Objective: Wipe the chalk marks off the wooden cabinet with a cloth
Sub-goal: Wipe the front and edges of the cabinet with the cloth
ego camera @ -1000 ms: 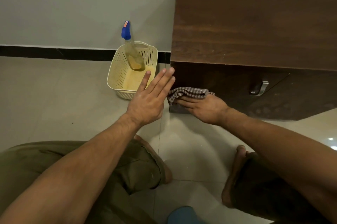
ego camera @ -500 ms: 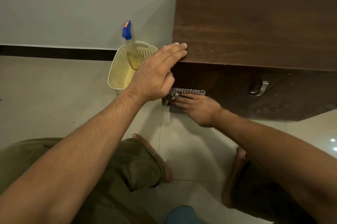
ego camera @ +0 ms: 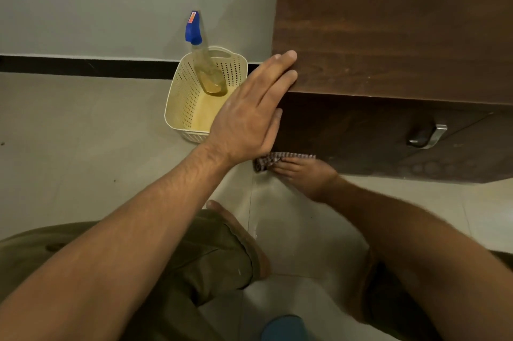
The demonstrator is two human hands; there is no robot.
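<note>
Wooden cabinet (ego camera: pixel 388 35) (low front): right hand (ego camera: pixel 308 176) presses checked cloth (ego camera: pixel 263 163).

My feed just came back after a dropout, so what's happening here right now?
A crouching person's right hand presses a checked cloth flat against the lower left corner of the wooden cabinet front. The left hand rests, fingers straight, on the cabinet's top corner, likely for support. A spray bottle stands untouched in the cream basket. Faint round chalk marks show low on the front, right of the cloth.
</note>
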